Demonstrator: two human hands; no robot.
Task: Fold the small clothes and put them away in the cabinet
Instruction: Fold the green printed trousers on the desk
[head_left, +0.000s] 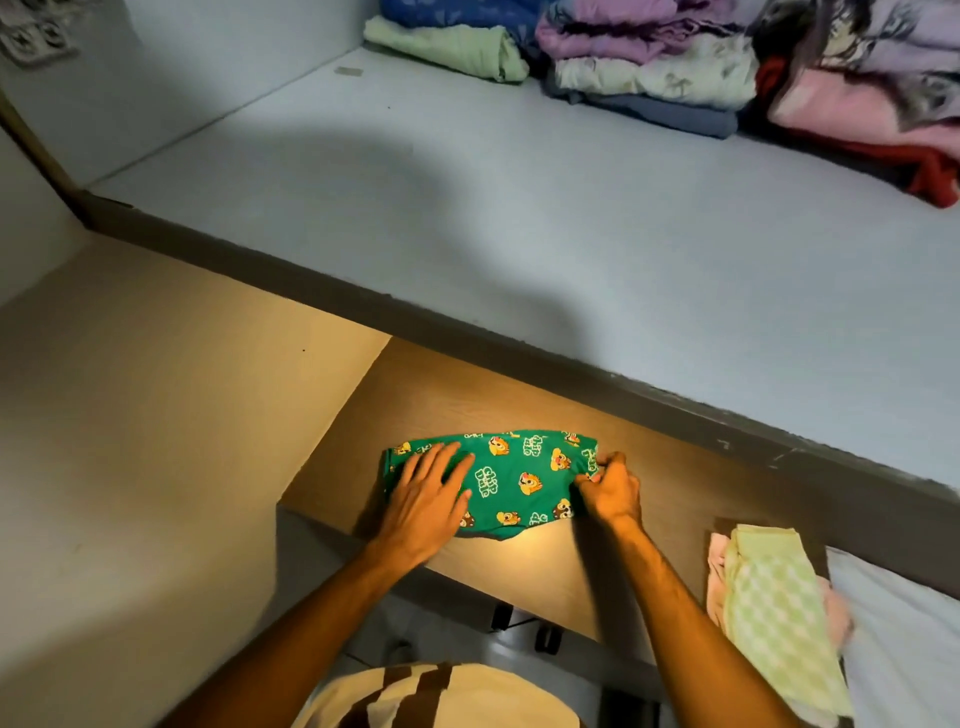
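Note:
A small green garment printed with cartoon chipmunks lies flat on the wooden desk. My left hand rests flat on the garment's left part, fingers spread. My right hand pinches the garment's right edge between thumb and fingers. At the desk's right end lies a small pile with a green-and-white checked cloth on top of a pink piece.
A pale shelf runs above and behind the desk. Folded clothes are stacked at its far right: a light green piece, a lilac and cream stack, pink and red items. A white cloth lies at the right edge.

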